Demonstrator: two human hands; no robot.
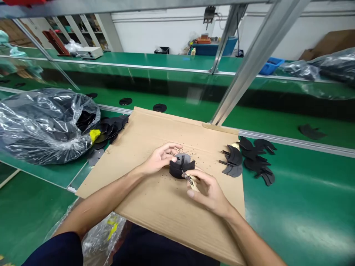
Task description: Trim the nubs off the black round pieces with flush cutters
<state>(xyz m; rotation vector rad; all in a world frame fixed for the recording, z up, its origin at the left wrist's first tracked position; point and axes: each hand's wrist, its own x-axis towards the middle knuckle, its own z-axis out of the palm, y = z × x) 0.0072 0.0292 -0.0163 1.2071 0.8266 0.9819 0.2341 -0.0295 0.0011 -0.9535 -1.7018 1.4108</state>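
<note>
My left hand point(162, 157) is closed on the left edge of a round black plastic part point(180, 170), thumb on its face. That part is held over a cardboard sheet point(155, 199). In my right hand point(206, 186) is a small pair of cutting pliers point(190, 181) with pale handles, its tip touching the part's lower front. Small black bits lie scattered on the cardboard around the part. Right of my right hand, several curved black parts point(234, 160) are stacked on the cardboard's edge.
A large clear plastic bag point(41, 125) of black parts stands at the left, with loose discs point(111, 129) beside it. More black pieces point(256, 159) lie on the green table point(302, 207) at right. A metal post point(249, 66) rises behind the cardboard. Several discs point(159, 107) rest on the green surface beyond.
</note>
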